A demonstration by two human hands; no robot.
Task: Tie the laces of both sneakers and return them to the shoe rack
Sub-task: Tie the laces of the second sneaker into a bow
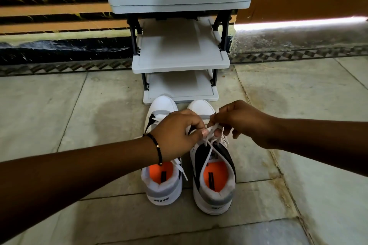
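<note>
Your two sneakers sit side by side on the floor, toes at 12 o'clock toward the shoe rack [180,61]. Your left hand [177,135] and right hand [241,123] both pinch the right sneaker's [214,175] laces [211,137], probably mid-knot. The left sneaker [165,183] looks untied.

hands [179,133] pinching laces [211,128], two sneakers [215,183]

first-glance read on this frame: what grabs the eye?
Both hands meet mid-frame: the left hand and right hand pinch the white laces above the right sneaker. The left sneaker stands beside it on the tile floor, a loose lace trailing over its collar; both show bright orange insoles. Just beyond their toes stands a grey three-tier shoe rack with nothing on its visible shelves.
</note>
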